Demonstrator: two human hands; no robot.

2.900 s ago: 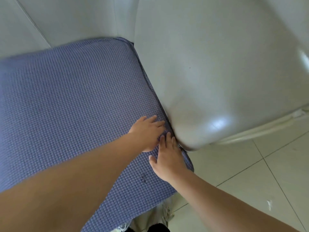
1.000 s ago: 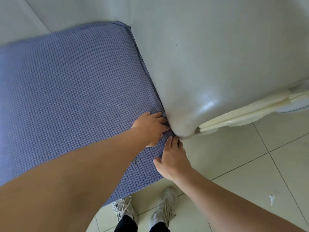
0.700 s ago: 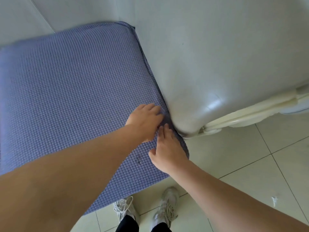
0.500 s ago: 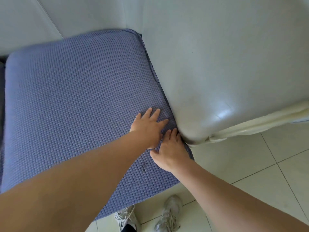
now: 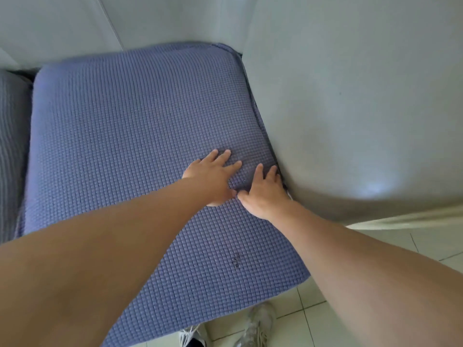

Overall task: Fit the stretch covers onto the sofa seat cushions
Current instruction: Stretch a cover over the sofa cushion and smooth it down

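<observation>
The seat cushion (image 5: 140, 136) sits in the sofa frame, wrapped in a blue-violet waffle-textured stretch cover (image 5: 205, 259). The cover lies smooth across the top face and over the front edge. The cushion's right side butts against the pale grey sofa arm (image 5: 350, 108); its rear edge meets the pale grey backrest (image 5: 62, 26).

Both hands rest on the cover near the cushion's right edge, toward the front.

- Left hand (image 5: 213, 177): flat, palm down, fingers extended and slightly spread, gripping nothing. It lies on the top face, just inboard of the right hand.
- Right hand (image 5: 264, 194): flat, palm down, fingers extended, gripping nothing. Its outer fingers (image 5: 273, 171) lie at the seam between cushion and sofa arm, touching or nearly touching the arm; which of the two cannot be determined.
- The two thumbs meet or nearly meet between the hands.

A second cushion (image 5: 11, 146), in a grey ribbed cover, lies to the left, separated by a dark gap.

Two pale shoes (image 5: 258, 324) stand on the tiled floor (image 5: 431, 244) below the cushion's front edge.
</observation>
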